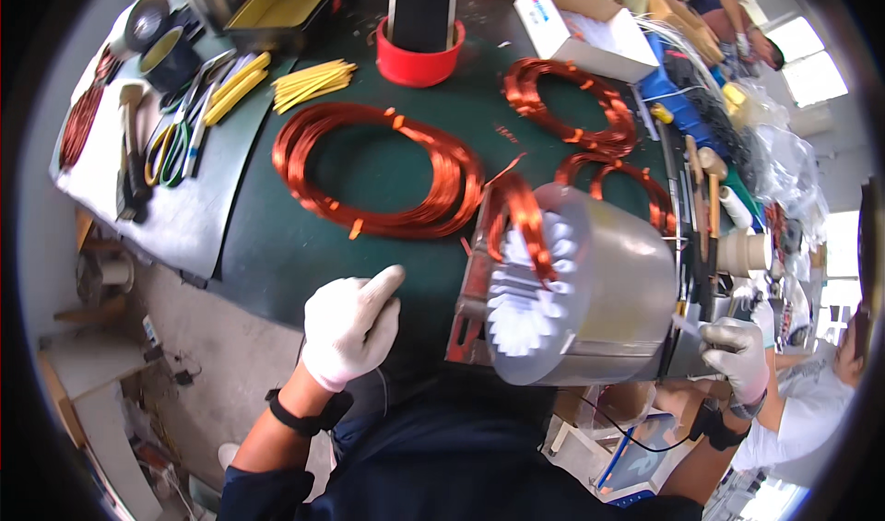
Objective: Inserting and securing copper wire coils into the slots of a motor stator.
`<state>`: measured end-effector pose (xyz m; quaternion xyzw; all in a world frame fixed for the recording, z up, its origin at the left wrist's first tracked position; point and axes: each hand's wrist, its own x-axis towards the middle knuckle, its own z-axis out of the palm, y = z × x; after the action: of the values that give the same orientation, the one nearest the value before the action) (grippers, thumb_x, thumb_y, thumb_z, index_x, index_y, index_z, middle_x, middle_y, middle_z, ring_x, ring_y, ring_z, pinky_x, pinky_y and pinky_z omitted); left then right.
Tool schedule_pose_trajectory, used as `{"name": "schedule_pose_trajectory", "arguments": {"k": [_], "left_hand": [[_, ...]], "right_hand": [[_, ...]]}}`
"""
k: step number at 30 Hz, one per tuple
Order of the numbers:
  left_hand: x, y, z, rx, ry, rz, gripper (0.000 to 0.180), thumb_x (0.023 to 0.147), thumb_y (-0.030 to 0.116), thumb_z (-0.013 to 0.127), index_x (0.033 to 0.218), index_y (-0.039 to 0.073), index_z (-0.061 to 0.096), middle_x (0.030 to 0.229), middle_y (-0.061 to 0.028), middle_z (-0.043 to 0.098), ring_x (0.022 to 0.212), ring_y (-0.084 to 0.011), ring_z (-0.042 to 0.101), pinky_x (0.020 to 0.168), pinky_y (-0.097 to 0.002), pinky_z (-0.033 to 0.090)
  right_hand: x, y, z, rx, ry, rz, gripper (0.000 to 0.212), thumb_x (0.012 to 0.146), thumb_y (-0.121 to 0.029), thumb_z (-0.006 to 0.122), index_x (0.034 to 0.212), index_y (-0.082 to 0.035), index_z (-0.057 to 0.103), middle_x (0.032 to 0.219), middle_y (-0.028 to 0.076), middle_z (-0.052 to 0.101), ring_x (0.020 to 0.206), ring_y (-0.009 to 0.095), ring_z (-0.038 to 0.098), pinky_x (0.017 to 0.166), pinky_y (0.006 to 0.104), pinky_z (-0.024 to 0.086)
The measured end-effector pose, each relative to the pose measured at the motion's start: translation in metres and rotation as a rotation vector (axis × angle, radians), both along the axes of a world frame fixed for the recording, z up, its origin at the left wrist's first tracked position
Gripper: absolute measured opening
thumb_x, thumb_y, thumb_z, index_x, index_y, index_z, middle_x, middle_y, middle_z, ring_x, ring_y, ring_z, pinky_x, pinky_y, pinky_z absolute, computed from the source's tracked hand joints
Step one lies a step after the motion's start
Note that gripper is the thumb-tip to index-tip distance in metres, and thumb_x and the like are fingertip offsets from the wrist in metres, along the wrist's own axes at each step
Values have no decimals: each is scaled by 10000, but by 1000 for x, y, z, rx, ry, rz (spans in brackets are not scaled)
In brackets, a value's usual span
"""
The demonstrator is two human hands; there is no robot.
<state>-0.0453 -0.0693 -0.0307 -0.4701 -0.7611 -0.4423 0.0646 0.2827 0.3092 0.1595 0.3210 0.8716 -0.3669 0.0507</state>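
A metal motor stator (627, 290) lies on its side at the table's near right, its open end turned left. White slot liners (521, 313) line its bore, and a bundle of copper wire (525, 212) runs into the upper slots. My left hand (350, 327), in a white glove, hovers left of the stator. Its index finger points outward, and it holds nothing. At the stator's far right end, my gloved right hand (737, 355) pinches a thin pale strip (685, 325). A large tied coil of copper wire (378, 171) lies beyond my left hand.
More copper coils (572, 106) lie behind the stator. Yellow sticks (313, 85), scissors (171, 148) and a hammer (132, 152) are at the left. A red round holder (419, 65) and a white box (585, 32) stand at the back. Another person (811, 396) is at the right.
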Motion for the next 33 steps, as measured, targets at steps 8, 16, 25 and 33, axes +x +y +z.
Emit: {"name": "schedule_pose_trajectory", "arguments": {"k": [8,16,25,33], "left_hand": [[7,3,3,6,27,1,383,770,-100,695,1145,-18,707,717,-125,635,586,-309,622,568,-387,501],[11,5,6,-3,46,36,339,812,-116,655,1139,-37,695,716,-140,620,600,-313,617,586,-377,498],[14,13,0,-68,4,78,317,859,-89,627,1160,-33,711,865,-182,703,725,-322,688,716,-385,563],[5,-7,-32,-94,-117,123,307,1006,-17,547,1284,-98,647,1209,-225,722,1078,-332,718,964,-386,543]], "right_hand": [[-70,45,28,50,274,-70,607,919,-328,666,1373,71,618,768,3,637,548,26,494,495,200,362],[-212,105,-1,205,435,-32,648,980,-181,637,1576,-35,427,871,67,702,589,110,610,528,269,495],[-23,31,-73,429,320,-282,341,960,-215,659,1250,-41,695,996,157,762,864,262,741,789,377,578],[35,17,-141,611,-7,-503,261,940,-229,622,1152,-81,655,1048,177,663,1004,386,668,887,491,548]]}}
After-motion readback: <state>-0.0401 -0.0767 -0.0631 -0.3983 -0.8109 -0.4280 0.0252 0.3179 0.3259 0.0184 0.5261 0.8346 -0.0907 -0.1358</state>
